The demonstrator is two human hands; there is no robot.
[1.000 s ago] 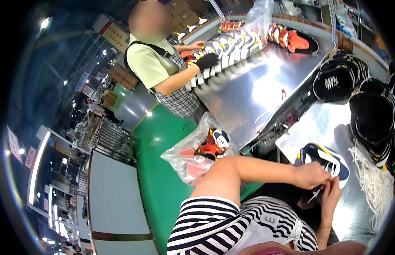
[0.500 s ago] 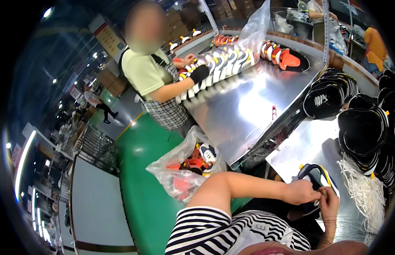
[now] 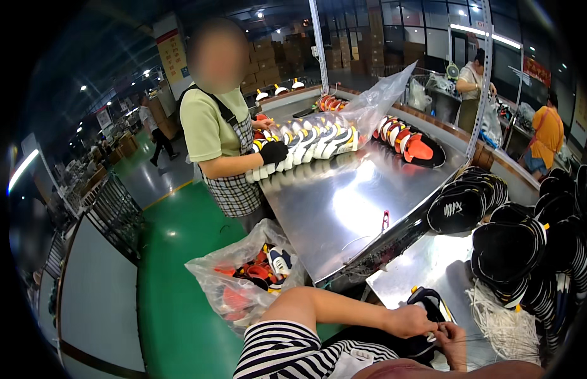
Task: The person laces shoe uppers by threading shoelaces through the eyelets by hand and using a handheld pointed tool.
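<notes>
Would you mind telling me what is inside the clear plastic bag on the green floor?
The plastic bag holds a heap of shoe uppers, mostly orange-red, with one white and blue piece on top. Whatever lies deeper in the heap is covered.

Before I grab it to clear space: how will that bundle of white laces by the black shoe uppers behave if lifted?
The bundle of white laces looks floppy: thin strands lie splayed loosely on the metal table. Probably light. Strands seem unbound, so some may slip free or snag on the black shoe uppers alongside.
</notes>
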